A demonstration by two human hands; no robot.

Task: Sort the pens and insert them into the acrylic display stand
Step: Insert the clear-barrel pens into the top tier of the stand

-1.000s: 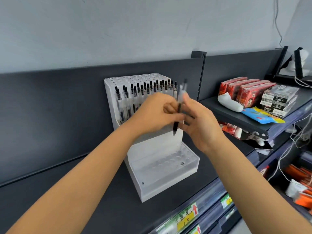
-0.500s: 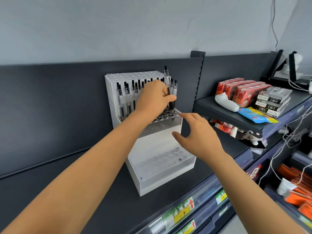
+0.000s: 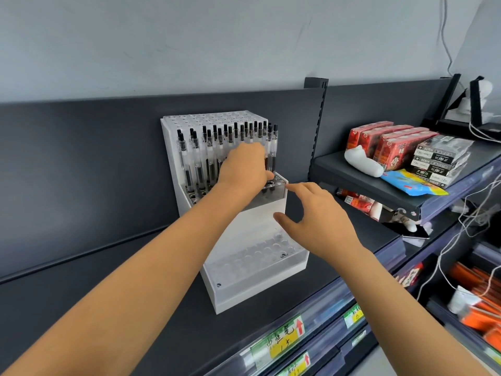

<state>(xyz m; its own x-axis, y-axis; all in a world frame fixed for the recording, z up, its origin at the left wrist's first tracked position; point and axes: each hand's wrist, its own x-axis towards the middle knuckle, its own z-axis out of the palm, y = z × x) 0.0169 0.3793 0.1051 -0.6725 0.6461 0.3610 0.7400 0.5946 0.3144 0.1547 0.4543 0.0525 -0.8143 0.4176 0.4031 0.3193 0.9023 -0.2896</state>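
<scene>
A white acrylic display stand (image 3: pixel 271 291) with three stepped tiers stands on the dark shelf. Several clear pens with black caps (image 3: pixel 199 164) stand upright in its middle tier. The top tier (image 3: pixel 214 117) and bottom tier (image 3: pixel 260 256) show holes with no pens. My left hand (image 3: pixel 244 169) reaches into the middle tier, its fingers closed around the lower part of a pen (image 3: pixel 272 156) at the row's right end, which sits in its hole level with its neighbours. My right hand (image 3: pixel 317 218) hovers open in front of the stand's right side, holding nothing.
On a raised shelf to the right lie red cartons (image 3: pixel 385 142), black boxes (image 3: pixel 439 158), a white lump (image 3: pixel 363 161) and a blue packet (image 3: pixel 409 183). Price labels (image 3: pixel 282 340) line the shelf's front edge. White cables (image 3: pixel 477 213) hang at far right above orange packs (image 3: pixel 479 316).
My left hand took the pen from between both hands to the middle tier's right end and pushed it down level with the row. My right hand let go and opened.
</scene>
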